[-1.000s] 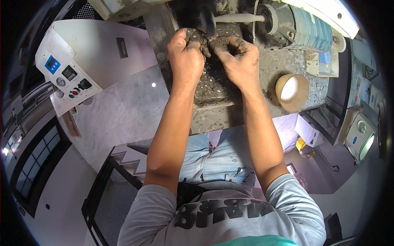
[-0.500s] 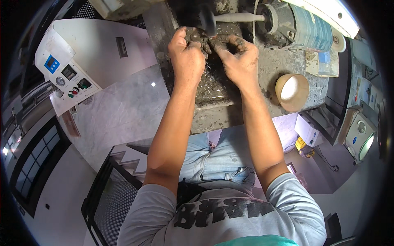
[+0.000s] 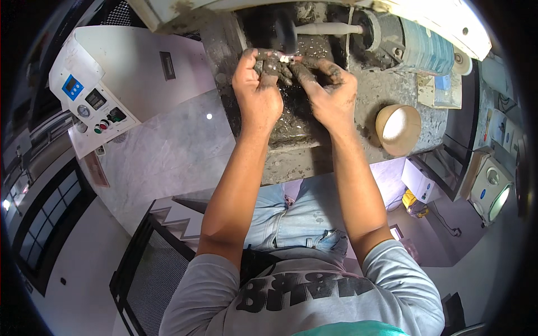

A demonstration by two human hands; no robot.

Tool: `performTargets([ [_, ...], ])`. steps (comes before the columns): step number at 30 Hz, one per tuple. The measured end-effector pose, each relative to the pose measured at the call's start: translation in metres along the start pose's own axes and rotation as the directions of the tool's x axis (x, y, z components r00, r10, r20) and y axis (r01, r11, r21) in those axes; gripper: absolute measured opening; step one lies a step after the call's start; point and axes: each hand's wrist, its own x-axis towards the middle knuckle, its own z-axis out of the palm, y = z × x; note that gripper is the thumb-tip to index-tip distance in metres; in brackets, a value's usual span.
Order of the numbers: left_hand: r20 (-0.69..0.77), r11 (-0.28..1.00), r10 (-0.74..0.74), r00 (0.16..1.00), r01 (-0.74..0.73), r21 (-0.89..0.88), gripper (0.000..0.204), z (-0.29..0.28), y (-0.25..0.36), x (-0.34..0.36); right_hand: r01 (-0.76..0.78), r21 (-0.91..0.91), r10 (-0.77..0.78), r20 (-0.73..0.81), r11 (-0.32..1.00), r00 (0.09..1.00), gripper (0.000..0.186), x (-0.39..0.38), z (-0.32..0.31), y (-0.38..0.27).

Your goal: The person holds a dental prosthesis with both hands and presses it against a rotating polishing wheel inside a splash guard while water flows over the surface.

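1. I am holding a small white-and-pink piece [image 3: 287, 58] between my fingertips; it is sitting right where my two hands are meeting, and my fingers are covering much of it.
2. My left hand [image 3: 259, 92] is pinching in narrowly from one side and my right hand [image 3: 333, 98] is closing in from the other, thumb and forefinger nearly together; both appear to be gripping the piece. Dark, wet paste is coating my fingers.
3. Just beyond my fingertips, a dark wheel [image 3: 286, 32] is hanging on a pale spindle [image 3: 330, 28]. Its blurred outline is suggesting that it is turning. The piece is lying at its near edge, but I cannot tell whether they are touching.
4. By my judgement, the work is under way rather than finished: I am keeping the piece at the wheel, not setting it down. Some white is showing through; how much of its surface is done or left, I cannot tell.
5. Under my hands, a dark, wet tray [image 3: 297, 120] is catching pale specks.
6. Beyond my right hand, a blue-green motor [image 3: 423, 45] is carrying the spindle.
7. To the right of my right hand and closer to me, a tan bowl [image 3: 413, 133] with pale contents is resting on the spattered table [image 3: 367, 84].
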Motion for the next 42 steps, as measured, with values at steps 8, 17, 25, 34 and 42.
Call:
performTargets([
  [8, -0.097, 0.981, -0.049, 0.994, 0.03, -0.192, 0.038, 0.007, -0.018, -0.012, -0.071, -0.032, 0.072, 0.034, 0.997, 0.997, 0.019, 0.011, -0.007, -0.012],
  [17, -0.165, 0.866, -0.226, 0.96, 0.12, -0.485, 0.036, 0.023, -0.013, -0.026, -0.091, -0.076, 0.096, 0.068, 0.993, 0.993, 0.02, 0.018, -0.012, -0.017],
  [25, -0.132, 0.99, -0.103, 0.986, 0.089, -0.108, 0.034, 0.006, -0.006, -0.026, -0.142, 0.065, 0.132, 0.137, 0.988, 0.982, 0.02, 0.014, -0.014, -0.009],
  [34, -0.034, 0.976, 0.215, 0.976, -0.216, -0.028, 0.02, 0.007, 0.04, -0.056, 0.294, -0.686, -0.047, 0.354, 0.665, 0.934, 0.077, -0.002, -0.013, 0.007],
  [42, -0.004, 0.975, 0.219, 0.976, -0.219, -0.036, 0.023, 0.012, 0.062, -0.061, 0.383, -0.675, -0.024, 0.477, 0.63, 0.879, 0.061, -0.022, -0.01, 0.007],
])
